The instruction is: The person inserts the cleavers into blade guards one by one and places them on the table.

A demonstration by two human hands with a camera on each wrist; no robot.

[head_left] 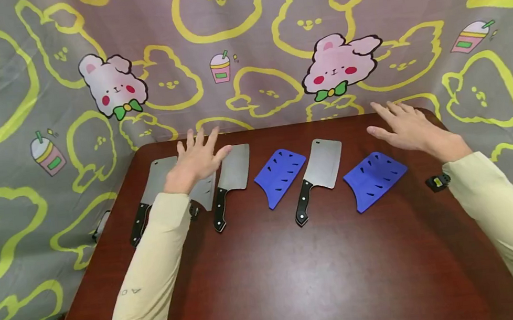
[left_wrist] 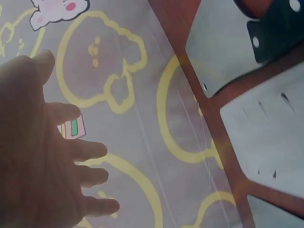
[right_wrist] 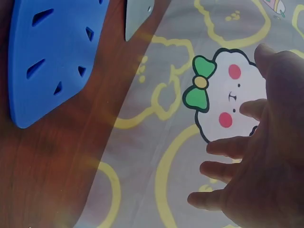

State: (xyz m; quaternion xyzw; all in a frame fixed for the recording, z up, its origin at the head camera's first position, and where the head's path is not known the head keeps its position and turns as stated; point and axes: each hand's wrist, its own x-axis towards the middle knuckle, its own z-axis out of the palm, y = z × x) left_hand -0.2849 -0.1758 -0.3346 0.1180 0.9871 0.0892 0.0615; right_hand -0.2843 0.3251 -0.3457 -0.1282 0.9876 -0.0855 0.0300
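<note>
My left hand [head_left: 197, 159] is held up with spread fingers, holding nothing. In the head view it overlaps a pale grey slotted blade guard [head_left: 204, 192] and the left cleaver [head_left: 160, 173], partly hiding both. A second cleaver [head_left: 234, 167] with a black riveted handle lies just right of that hand. My right hand [head_left: 407, 127], also empty with fingers spread, is beyond the right blue blade guard [head_left: 376, 175]. Another blue blade guard [head_left: 282, 173] and a third cleaver [head_left: 325, 162] lie between the hands. The right wrist view shows a blue guard [right_wrist: 57, 52] close up.
Everything lies in a row toward the far side of a dark red-brown table [head_left: 299, 282]. A grey curtain [head_left: 244, 50] printed with yellow outlines and rabbits hangs behind the table and around its sides. A strap with a dark device [head_left: 438, 182] is at the right wrist.
</note>
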